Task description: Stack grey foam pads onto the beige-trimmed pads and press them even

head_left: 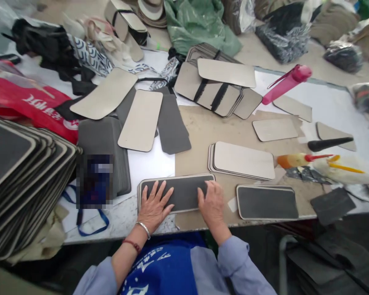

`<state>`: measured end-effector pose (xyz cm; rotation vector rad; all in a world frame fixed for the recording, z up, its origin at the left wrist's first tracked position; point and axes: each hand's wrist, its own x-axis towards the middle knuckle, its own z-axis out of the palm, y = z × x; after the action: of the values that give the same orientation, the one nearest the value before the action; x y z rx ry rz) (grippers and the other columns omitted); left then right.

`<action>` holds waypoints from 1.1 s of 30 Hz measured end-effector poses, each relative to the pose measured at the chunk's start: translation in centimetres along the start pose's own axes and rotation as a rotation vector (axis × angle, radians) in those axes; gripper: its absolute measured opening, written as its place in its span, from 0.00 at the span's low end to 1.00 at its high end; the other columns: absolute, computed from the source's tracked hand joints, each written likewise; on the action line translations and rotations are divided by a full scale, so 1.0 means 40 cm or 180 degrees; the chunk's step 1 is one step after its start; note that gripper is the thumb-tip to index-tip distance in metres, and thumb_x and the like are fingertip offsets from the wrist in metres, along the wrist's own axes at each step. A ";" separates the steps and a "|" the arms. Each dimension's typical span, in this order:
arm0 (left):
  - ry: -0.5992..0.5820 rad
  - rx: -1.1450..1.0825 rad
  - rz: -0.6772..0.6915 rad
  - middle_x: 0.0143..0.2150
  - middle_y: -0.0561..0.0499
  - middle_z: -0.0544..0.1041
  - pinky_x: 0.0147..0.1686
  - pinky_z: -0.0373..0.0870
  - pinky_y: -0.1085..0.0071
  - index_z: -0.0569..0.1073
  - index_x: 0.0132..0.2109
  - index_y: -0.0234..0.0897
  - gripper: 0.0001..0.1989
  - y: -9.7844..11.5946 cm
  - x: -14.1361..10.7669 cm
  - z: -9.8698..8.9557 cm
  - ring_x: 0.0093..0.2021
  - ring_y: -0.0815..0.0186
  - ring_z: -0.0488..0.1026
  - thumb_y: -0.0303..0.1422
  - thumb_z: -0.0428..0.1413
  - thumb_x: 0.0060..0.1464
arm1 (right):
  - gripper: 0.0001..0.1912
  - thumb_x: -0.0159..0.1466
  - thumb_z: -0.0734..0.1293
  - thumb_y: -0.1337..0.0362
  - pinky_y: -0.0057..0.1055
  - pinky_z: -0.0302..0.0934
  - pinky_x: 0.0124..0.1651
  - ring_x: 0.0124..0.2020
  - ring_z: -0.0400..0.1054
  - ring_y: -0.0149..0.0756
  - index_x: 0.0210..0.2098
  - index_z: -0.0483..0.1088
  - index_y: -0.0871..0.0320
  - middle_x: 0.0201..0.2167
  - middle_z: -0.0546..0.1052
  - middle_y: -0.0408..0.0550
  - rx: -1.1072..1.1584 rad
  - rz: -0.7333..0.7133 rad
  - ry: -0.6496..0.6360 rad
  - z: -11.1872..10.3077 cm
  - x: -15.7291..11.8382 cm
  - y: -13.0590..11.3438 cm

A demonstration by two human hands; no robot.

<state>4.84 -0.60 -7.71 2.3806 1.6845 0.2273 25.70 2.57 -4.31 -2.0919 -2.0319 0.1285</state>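
Note:
A dark grey panel with a beige border (184,192) lies on a small stack at the table's front edge. My left hand (155,203) rests flat on its left part, fingers spread. At its right end is my right hand (211,200), fingers curled down onto the surface and edge; the thumb is apart from them. Just right of that hand lies another dark panel with a beige rim (267,202). Behind, a short stack of beige panels (244,159) sits beside an orange-yellow glue bottle or brush (290,160).
Tall panel stacks (15,164) stand at the left, near a red bag (33,100) and a blue lanyard (94,229). Strapped beige panels (215,94), a pink bottle (287,84) and a green bag (199,24) are farther back. A black-handled tool (329,143) lies right.

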 end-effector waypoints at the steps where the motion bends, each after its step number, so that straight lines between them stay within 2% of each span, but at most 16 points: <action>1: -0.0008 0.0035 -0.0013 0.64 0.45 0.58 0.60 0.40 0.43 0.61 0.61 0.47 0.26 -0.001 -0.001 0.001 0.64 0.48 0.52 0.40 0.52 0.55 | 0.20 0.65 0.57 0.60 0.44 0.54 0.55 0.56 0.56 0.48 0.52 0.61 0.66 0.51 0.66 0.64 0.0211 -0.0339 -0.0018 0.012 -0.008 -0.035; 3: 0.0008 0.0069 -0.0029 0.63 0.44 0.59 0.60 0.38 0.43 0.61 0.61 0.46 0.25 -0.004 -0.004 0.004 0.64 0.48 0.52 0.38 0.51 0.55 | 0.27 0.64 0.59 0.59 0.45 0.50 0.60 0.63 0.47 0.48 0.58 0.56 0.68 0.59 0.60 0.63 0.0556 -0.1028 -0.0254 0.044 -0.022 -0.103; 5: 0.0018 0.0041 0.0010 0.63 0.44 0.61 0.60 0.37 0.44 0.61 0.61 0.45 0.26 -0.008 -0.007 0.008 0.64 0.48 0.52 0.37 0.51 0.55 | 0.32 0.63 0.60 0.56 0.45 0.46 0.63 0.66 0.40 0.46 0.61 0.52 0.68 0.62 0.55 0.61 0.0760 -0.1577 -0.0548 0.079 -0.028 -0.146; 8: -0.0001 -0.0036 0.0023 0.62 0.43 0.62 0.61 0.36 0.44 0.62 0.60 0.44 0.26 -0.011 -0.007 0.012 0.64 0.48 0.51 0.38 0.51 0.54 | 0.37 0.62 0.61 0.53 0.45 0.44 0.65 0.67 0.36 0.43 0.63 0.49 0.68 0.64 0.53 0.59 0.0825 -0.1951 -0.0824 0.113 -0.021 -0.140; 12: -0.0039 -0.0035 -0.0054 0.63 0.43 0.59 0.60 0.38 0.44 0.62 0.60 0.47 0.25 -0.007 -0.003 0.004 0.64 0.49 0.51 0.39 0.51 0.55 | 0.38 0.63 0.61 0.55 0.47 0.44 0.65 0.67 0.33 0.44 0.64 0.44 0.70 0.64 0.51 0.62 0.0707 -0.1763 -0.0815 0.107 0.002 -0.053; 17: -0.0043 0.0105 0.0000 0.63 0.42 0.60 0.60 0.40 0.43 0.62 0.60 0.46 0.25 -0.004 -0.001 -0.004 0.64 0.48 0.52 0.39 0.53 0.55 | 0.38 0.64 0.59 0.58 0.49 0.44 0.64 0.67 0.34 0.45 0.66 0.36 0.65 0.65 0.49 0.60 0.0555 -0.1520 -0.0780 0.087 0.024 0.036; 25: -0.0126 0.0151 0.0007 0.63 0.42 0.61 0.60 0.40 0.43 0.63 0.60 0.46 0.25 -0.004 0.001 -0.007 0.64 0.48 0.52 0.39 0.53 0.55 | 0.38 0.65 0.57 0.57 0.51 0.44 0.63 0.67 0.33 0.46 0.66 0.32 0.65 0.65 0.47 0.61 0.0507 -0.1262 -0.0692 0.081 0.035 0.097; 28: -0.0192 0.0071 -0.0093 0.63 0.44 0.61 0.60 0.39 0.44 0.62 0.60 0.48 0.25 0.000 0.003 -0.009 0.64 0.49 0.52 0.40 0.53 0.55 | 0.37 0.66 0.55 0.57 0.52 0.43 0.63 0.67 0.34 0.46 0.66 0.32 0.65 0.66 0.46 0.62 0.0531 -0.1024 -0.0628 0.085 0.039 0.117; 31: -0.0200 -0.0055 -0.0216 0.63 0.45 0.60 0.61 0.38 0.45 0.62 0.60 0.50 0.25 0.003 0.006 -0.009 0.64 0.50 0.51 0.40 0.53 0.55 | 0.33 0.67 0.52 0.58 0.50 0.44 0.63 0.66 0.36 0.45 0.65 0.35 0.68 0.65 0.48 0.63 0.0524 -0.0831 -0.0514 0.087 0.040 0.141; 33: -0.0212 -0.0161 -0.0228 0.63 0.46 0.60 0.61 0.39 0.44 0.61 0.60 0.50 0.25 0.004 0.008 -0.008 0.65 0.50 0.51 0.40 0.53 0.55 | 0.30 0.68 0.50 0.59 0.49 0.47 0.62 0.65 0.41 0.44 0.64 0.41 0.69 0.63 0.52 0.64 0.0518 -0.0653 -0.0330 0.081 0.034 0.156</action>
<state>5.02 -0.34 -7.35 2.2616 1.7093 0.1746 31.12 4.11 -8.70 -1.8041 -2.1998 0.3613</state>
